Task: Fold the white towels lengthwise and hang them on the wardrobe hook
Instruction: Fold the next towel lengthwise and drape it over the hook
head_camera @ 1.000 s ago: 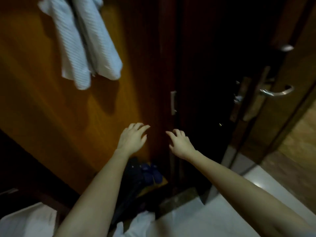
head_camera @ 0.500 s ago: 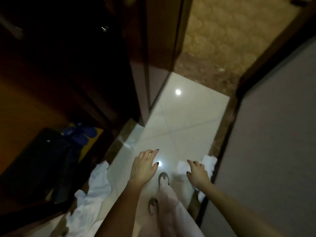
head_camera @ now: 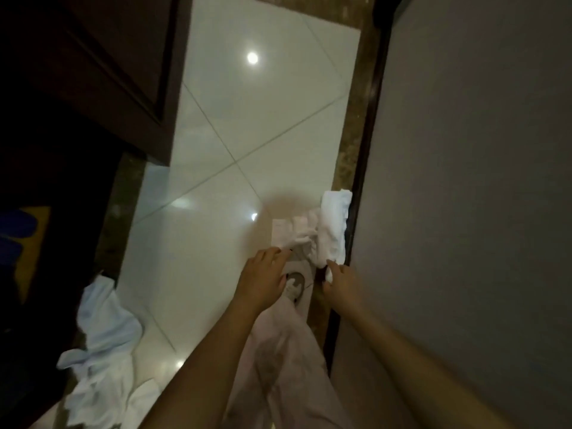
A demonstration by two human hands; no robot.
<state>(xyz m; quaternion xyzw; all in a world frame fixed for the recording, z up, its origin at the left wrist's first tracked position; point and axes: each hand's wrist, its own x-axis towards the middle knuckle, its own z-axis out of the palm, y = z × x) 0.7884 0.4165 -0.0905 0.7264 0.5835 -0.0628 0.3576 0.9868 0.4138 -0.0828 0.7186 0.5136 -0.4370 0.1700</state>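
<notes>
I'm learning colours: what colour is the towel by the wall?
The towel is white, best seen in the head view.

Two white towels, I counted: one right-side towel and one left-side towel heap. Two hands of mine were out, left hand and right hand. One shoe showed.
</notes>
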